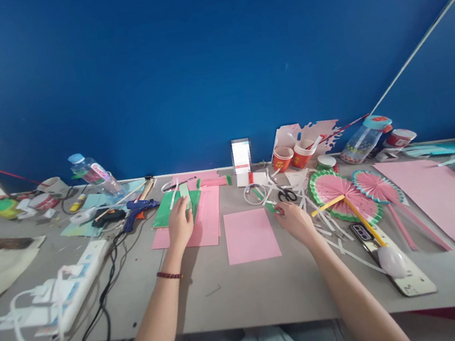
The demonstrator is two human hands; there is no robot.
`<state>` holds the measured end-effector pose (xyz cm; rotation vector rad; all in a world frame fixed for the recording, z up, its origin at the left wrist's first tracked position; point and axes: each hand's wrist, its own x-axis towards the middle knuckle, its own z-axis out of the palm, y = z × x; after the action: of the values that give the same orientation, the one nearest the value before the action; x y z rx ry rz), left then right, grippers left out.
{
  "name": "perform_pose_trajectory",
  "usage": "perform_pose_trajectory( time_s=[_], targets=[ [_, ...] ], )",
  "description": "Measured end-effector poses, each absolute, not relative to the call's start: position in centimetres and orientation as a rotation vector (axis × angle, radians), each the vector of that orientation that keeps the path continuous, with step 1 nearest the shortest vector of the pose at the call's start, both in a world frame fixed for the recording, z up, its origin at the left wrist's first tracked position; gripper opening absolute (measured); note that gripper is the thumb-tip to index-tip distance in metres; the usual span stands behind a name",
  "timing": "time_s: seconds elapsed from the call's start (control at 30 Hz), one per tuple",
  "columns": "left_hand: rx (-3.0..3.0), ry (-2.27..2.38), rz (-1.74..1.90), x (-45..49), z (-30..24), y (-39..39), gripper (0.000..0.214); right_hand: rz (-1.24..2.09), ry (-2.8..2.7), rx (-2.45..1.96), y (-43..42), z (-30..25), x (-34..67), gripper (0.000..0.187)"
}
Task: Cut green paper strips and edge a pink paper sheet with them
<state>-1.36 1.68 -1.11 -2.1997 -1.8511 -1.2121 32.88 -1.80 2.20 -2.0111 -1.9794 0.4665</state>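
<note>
My left hand [181,224] is over the green paper [164,212], its fingers closed at the lower end of a pale green strip [184,190]. Under the green paper lie larger pink sheets [208,219]. My right hand [294,218] has its fingertips together beside a small green piece [269,207]; what they hold, if anything, is too small to make out. Black-handled scissors [287,194] lie just beyond that hand. Between my hands a square pink sheet [251,236] rests flat on the table.
Right: white paper strips [324,225], watermelon-patterned paper fans [345,195], a phone [405,269], red paper cups [283,159]. Ahead: a tape roll [255,194]. Left: a glue gun [139,211], cables, a power strip [83,286], a leaning bottle [95,176]. A blue wall [212,70] stands behind.
</note>
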Motion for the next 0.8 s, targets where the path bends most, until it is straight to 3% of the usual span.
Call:
perform_pose_trajectory(
  time_s=[0.13, 0.33, 0.53, 0.8],
  targets=[
    [-2.229, -1.903, -0.924, -1.4, -1.8, 1.8, 0.034, 0.427, -1.968, -1.922, -1.7, 2.0, 32.7, 0.019],
    [-2.222, -1.889, -0.792, -0.9, -1.2, 1.0, 0.029, 0.309, -1.916, -1.957, -1.4, 1.7, 33.0, 0.029],
    [-2.056, -1.905, -0.850, -0.2, -0.7, 0.5, 0.026, 0.073, -1.905, -2.046, -1.1, 1.6, 33.9, 0.035],
    [-2.094, -1.816, -1.085, 1.9, 0.2, -0.9, 0.029, 0.071, -1.803, -2.180, -0.2, 0.9, 34.4, 0.031]
  ],
)
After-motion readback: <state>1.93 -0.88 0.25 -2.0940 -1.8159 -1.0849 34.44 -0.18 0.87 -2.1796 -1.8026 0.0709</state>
